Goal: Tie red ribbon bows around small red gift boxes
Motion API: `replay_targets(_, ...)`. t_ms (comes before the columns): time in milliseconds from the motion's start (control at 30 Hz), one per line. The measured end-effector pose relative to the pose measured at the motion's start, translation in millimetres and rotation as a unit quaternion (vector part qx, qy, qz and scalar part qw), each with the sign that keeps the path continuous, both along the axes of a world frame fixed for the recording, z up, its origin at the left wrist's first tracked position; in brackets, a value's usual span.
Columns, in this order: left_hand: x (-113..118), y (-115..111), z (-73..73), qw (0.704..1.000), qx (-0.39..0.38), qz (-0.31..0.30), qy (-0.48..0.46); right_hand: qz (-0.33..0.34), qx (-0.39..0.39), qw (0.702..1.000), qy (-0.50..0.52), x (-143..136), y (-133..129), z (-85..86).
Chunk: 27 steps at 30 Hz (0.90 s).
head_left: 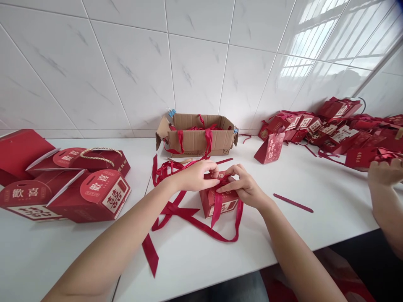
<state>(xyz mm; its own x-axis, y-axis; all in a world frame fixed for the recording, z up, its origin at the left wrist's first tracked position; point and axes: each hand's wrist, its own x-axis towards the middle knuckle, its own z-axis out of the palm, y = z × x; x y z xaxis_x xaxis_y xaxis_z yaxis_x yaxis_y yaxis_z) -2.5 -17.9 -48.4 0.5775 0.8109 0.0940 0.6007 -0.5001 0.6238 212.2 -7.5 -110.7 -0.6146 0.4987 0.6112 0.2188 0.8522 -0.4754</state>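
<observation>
A small red gift box (206, 201) with white printing stands on the white table in front of me. Dark red ribbon (217, 214) runs over its top, and one tail hangs down the front. My left hand (201, 175) pinches the ribbon at the left of the box top. From the right, my right hand (244, 184) pinches the ribbon too, its fingertips close to the left ones. The exact fold between the fingers is partly hidden. More loose ribbon (176, 209) lies in loops and tails left of the box and in front of it.
A cardboard box (201, 140) holding ribbons stands by the tiled wall. Larger red boxes (91, 193) sit at the left. A triangular red box (270, 149) and a ribbon strip (292, 202) lie right, near a pile of red boxes (340, 130). Another person's hand (385, 172) is far right.
</observation>
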Motion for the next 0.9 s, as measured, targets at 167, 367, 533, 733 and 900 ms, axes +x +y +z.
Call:
replay_targets(167, -0.2, 0.6, -1.4, 1.0, -0.011, 0.014, -0.021, 0.0, 0.02, 1.0, 0.008, -1.0, -2.0, 2.3)
replay_targets(367, 2.3, -0.6, -2.9, 0.999, -0.031, -0.01, -0.012, -0.012, 0.065, 0.998, 0.002, -1.1, -0.6, 1.3)
replay_targets(533, 3.4, 0.6, -5.9, 0.997, -0.059, -0.039, -0.029, -0.008, 0.072, 0.997, -0.003, -1.1, 0.7, 0.0)
replay_targets(733, 3.8, 2.6, -10.5, 0.996, -0.012, -0.044, -0.08, -0.002, 0.067, 0.998, 0.003, -1.4, 0.2, 2.0)
replay_targets(900, 6.1, 4.9, -12.3, 0.996, -0.01, -0.016, -0.089, -0.003, 0.056, 0.998, 0.003, -0.9, 0.0, 2.4)
